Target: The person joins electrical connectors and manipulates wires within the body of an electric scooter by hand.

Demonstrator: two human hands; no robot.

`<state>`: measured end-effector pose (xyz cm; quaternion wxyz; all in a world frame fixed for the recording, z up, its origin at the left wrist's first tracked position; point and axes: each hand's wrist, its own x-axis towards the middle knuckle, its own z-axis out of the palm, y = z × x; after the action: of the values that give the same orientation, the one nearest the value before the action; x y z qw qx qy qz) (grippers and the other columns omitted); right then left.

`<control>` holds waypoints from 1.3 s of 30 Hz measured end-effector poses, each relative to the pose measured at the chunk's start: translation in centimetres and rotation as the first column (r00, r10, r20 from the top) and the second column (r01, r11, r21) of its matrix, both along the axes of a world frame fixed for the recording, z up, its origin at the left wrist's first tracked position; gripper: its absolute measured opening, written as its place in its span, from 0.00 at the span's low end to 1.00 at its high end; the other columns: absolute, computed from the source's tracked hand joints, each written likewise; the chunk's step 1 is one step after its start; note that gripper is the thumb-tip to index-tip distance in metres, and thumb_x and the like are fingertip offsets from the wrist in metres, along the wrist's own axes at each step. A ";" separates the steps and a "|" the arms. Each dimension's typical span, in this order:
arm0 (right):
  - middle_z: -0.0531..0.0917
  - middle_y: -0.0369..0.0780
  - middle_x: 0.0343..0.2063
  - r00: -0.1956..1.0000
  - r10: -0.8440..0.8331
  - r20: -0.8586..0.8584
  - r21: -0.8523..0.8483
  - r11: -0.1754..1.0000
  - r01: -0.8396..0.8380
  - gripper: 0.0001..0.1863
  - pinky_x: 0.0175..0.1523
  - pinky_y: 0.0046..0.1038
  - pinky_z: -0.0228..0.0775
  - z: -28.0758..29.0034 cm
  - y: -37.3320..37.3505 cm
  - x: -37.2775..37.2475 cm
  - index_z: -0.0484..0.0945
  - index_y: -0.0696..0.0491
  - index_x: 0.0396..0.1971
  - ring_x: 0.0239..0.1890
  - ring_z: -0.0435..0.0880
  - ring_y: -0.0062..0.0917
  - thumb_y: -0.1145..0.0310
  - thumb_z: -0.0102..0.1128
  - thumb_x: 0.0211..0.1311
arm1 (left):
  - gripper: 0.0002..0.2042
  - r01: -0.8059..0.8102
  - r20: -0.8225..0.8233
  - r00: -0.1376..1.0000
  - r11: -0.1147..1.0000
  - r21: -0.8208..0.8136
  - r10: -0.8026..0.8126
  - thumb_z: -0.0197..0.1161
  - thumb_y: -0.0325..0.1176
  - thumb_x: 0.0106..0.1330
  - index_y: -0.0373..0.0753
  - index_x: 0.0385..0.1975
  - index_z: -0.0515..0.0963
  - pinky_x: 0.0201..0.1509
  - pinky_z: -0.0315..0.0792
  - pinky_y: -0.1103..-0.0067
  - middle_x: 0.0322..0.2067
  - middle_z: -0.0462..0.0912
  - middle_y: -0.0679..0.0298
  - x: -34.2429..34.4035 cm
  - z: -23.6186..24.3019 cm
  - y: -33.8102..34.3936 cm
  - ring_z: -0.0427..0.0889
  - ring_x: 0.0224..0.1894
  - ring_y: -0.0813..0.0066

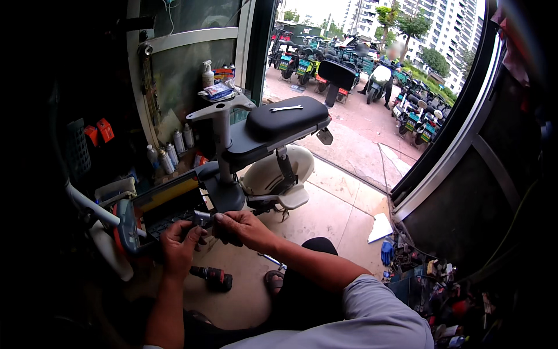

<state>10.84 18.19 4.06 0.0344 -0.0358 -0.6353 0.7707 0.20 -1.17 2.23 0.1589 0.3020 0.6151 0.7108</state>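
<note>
At lower center, my left hand [180, 239] grips a small silver metal part [203, 217], and my right hand [238, 227] pinches at its right end, fingers curled. Just beyond them stands an electric scooter with a dark padded seat [279, 116], a cream rear fender [293, 168] and a grey-and-white front section [125, 227] at the left. A silver open-end wrench [286, 109] lies on the seat. On the floor below my hands lie a red-and-black cordless drill [216, 278] and a silver tool [269, 260], partly hidden by my right arm.
Spray cans [168, 154] line the left wall. An open doorway shows a paved yard [349, 134], parked scooters [302, 64] and a person [388, 70]. At the right are a dark door [453, 198], a blue glove [387, 253], a white board [379, 227] and piled parts [442, 296].
</note>
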 end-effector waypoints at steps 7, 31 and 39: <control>0.78 0.31 0.20 0.995 -0.017 0.096 0.025 1.000 0.015 0.26 0.19 0.18 0.55 0.4 0.4 0.7 0.80 0.51 0.32 0.17 0.71 0.12 0.44 0.49 0.82 | 0.16 0.013 0.016 1.000 0.999 -0.044 -0.013 0.72 0.30 0.71 0.36 0.54 0.77 0.42 0.79 0.81 0.41 0.88 0.63 0.6 -1.3 0.1 0.85 0.36 0.82; 0.77 0.30 0.20 0.977 0.206 0.062 -0.036 0.978 -0.204 0.30 0.22 0.18 0.59 -0.4 0.6 0.3 0.80 0.50 0.32 0.19 0.72 0.13 0.39 0.46 0.81 | 0.15 -0.030 -0.314 0.949 0.994 -0.109 -0.006 0.69 0.37 0.73 0.35 0.51 0.77 0.42 0.77 0.79 0.36 0.82 0.64 1.5 -1.2 0.3 0.83 0.36 0.78; 0.77 0.29 0.22 0.977 0.176 0.119 -0.021 0.984 -0.174 0.24 0.24 0.17 0.58 -0.7 0.3 0.0 0.79 0.51 0.35 0.20 0.70 0.11 0.44 0.52 0.81 | 0.11 0.033 -0.086 0.996 0.998 -0.050 -0.037 0.65 0.39 0.77 0.37 0.45 0.80 0.27 0.73 0.83 0.26 0.81 0.68 1.0 -1.1 0.7 0.79 0.25 0.84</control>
<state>10.87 18.52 3.40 -0.0722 -0.0265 -0.6328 0.7704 1.20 -0.48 1.09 0.1518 0.3394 0.6330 0.6791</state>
